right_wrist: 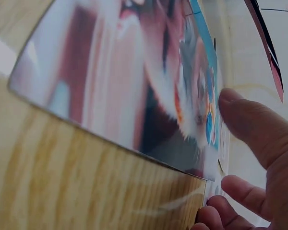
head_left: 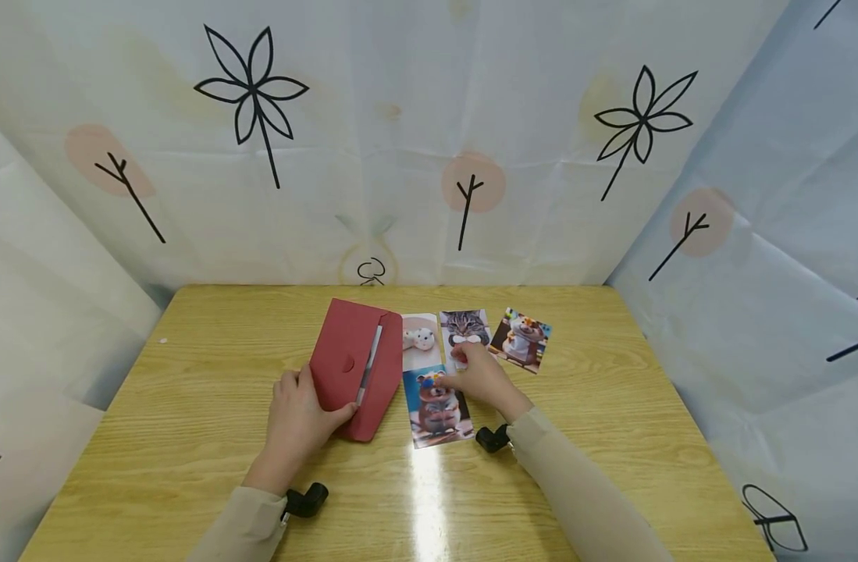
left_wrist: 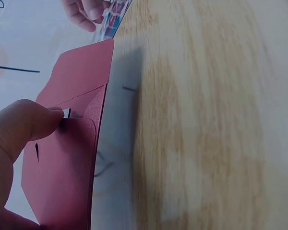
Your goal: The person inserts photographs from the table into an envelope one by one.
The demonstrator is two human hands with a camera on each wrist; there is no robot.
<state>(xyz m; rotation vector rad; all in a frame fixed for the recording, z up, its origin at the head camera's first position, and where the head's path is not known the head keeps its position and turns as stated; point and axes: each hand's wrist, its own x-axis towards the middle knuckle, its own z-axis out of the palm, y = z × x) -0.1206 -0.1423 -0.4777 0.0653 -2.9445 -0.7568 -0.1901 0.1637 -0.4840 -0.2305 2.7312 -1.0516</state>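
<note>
In the head view my left hand (head_left: 298,410) grips a red envelope (head_left: 337,351), thumb at its open slot, where pale paper edges show. The left wrist view has the thumb on the front of the envelope (left_wrist: 62,167), tilted above the wooden table. My right hand (head_left: 486,382) reaches over the picture cards, thumb at the top of a blue-backed hamster card (head_left: 439,417) and fingertips on a cat card (head_left: 465,320). Beside them lie a card with a spotted bow (head_left: 420,351) and a tilted hamster card (head_left: 530,343). In the right wrist view, the thumb and fingers are apart.
The wooden table (head_left: 190,375) meets a patterned cloth backdrop (head_left: 400,140) at its far edge, with more cloth at both sides. A small white speck (head_left: 163,340) lies toward the left edge. Each wrist carries a black camera mount (head_left: 305,499).
</note>
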